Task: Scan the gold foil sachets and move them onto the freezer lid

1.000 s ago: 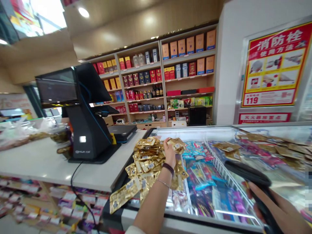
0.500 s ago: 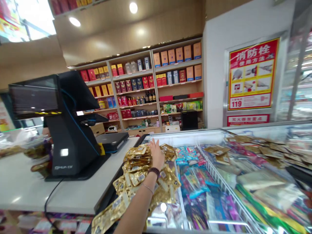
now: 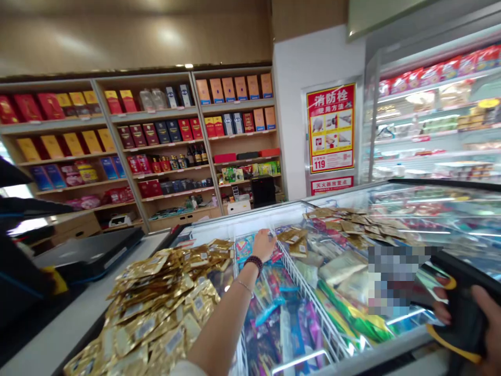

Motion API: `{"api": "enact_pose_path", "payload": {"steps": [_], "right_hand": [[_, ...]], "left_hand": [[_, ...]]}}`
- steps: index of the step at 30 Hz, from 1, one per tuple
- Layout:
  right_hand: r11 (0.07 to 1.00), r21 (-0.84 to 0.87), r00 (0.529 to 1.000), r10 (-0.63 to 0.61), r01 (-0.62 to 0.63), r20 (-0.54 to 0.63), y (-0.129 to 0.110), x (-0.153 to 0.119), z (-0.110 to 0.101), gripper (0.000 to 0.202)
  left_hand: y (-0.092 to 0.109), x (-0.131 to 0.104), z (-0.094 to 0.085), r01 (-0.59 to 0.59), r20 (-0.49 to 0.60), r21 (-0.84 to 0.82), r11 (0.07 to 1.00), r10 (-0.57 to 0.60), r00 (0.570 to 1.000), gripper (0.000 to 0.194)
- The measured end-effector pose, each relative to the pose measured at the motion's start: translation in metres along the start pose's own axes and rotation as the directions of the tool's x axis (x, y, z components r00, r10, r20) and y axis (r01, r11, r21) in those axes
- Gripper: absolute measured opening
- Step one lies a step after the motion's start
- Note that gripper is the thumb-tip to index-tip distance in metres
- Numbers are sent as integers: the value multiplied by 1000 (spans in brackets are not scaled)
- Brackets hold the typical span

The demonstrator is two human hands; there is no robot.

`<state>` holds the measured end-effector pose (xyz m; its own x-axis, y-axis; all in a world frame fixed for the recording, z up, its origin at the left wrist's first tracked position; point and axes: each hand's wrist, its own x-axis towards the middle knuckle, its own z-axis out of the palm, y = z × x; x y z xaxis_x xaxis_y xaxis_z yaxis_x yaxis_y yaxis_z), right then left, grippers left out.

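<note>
My left hand [image 3: 264, 244], with a dark bead bracelet at the wrist, reaches out above the chest freezer's glass, near a white wire divider [image 3: 294, 271]. Its fingers are loosely bent and no packet shows in them. Left of that arm lies a big heap of gold foil packets [image 3: 156, 297]. To its right are a few gold packets [image 3: 294, 239] and, farther right, a wider spread of brownish gold packets [image 3: 356, 222]. My right hand [image 3: 489, 318] is closed around the black and yellow handle of a barcode scanner [image 3: 464, 300], partly cut off by the frame.
Colourful frozen goods [image 3: 289, 308] lie inside the freezer under the glass. On the left are a counter [image 3: 47, 334], a black scale [image 3: 90, 256] and part of a dark till. Shelves of boxed bottles [image 3: 168, 130] line the back wall; a lit display fridge [image 3: 438, 120] stands right.
The view has swung to the right. My left hand has left the gold packet heap and moved right, over the freezer. My right hand with the scanner has come farther into view.
</note>
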<state>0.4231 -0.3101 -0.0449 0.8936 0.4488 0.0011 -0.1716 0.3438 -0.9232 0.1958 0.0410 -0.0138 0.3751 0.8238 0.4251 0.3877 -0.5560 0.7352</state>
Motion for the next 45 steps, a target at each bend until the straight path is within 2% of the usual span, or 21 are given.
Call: {"api": "enact_pose_path", "payload": {"steps": [3, 6, 9, 12, 16, 20, 24, 27, 32, 34, 37, 42, 43, 45], "right_hand": [[988, 136, 996, 79, -73, -39, -9, -11, 8, 60], [990, 120, 993, 87, -77, -84, -12, -16, 12, 70], [991, 122, 993, 61, -49, -103, -9, -14, 10, 76], [988, 154, 994, 48, -33, -101, -5, -11, 7, 78], [985, 170, 995, 44, -27, -93, -1, -9, 4, 75], [988, 153, 996, 20, -6, -91, 5, -6, -2, 58], [987, 162, 995, -2, 18, -101, 10, -4, -6, 52], [985, 171, 996, -5, 21, -94, 12, -3, -7, 54], [978, 201, 994, -38, 58, -103, 13, 1, -6, 68], [976, 207, 994, -41, 63, -106, 12, 1, -5, 71], [977, 210, 992, -10, 35, -123, 7, -4, 0, 75], [979, 204, 986, 40, -7, -159, -6, -13, 13, 85], [979, 202, 986, 38, -5, -160, -7, -13, 14, 85], [980, 200, 987, 42, -11, -153, -8, -13, 15, 85]], "left_hand": [[2, 14, 46, 35, 53, -32, 999, -33, 998, 33], [2, 21, 80, 58, 92, -89, 994, -49, 995, 37], [7, 25, 103, 19, 124, -191, 981, 5, 992, 34], [14, 25, 117, -22, 160, -229, 973, 60, 985, 27], [20, 21, 122, -64, 176, -190, 980, 98, 979, 21], [26, 15, 119, -73, 182, -93, 993, 89, 979, 7], [34, 11, 122, -79, 147, 26, 997, 74, 986, 41], [40, 10, 125, -69, 123, 91, 993, 58, 991, 39], [46, 5, 120, -129, 193, 196, 972, 91, 977, 41], [46, 4, 118, -125, 193, 185, 975, 89, 977, 39], [41, 6, 119, -61, 151, 141, 988, 40, 988, 30], [30, 14, 123, 62, -35, -50, 997, -64, 997, 80], [27, 16, 123, 89, -76, -86, 992, -96, 992, 84], [24, 18, 121, 123, -118, -127, 984, -138, 983, 76]]}}
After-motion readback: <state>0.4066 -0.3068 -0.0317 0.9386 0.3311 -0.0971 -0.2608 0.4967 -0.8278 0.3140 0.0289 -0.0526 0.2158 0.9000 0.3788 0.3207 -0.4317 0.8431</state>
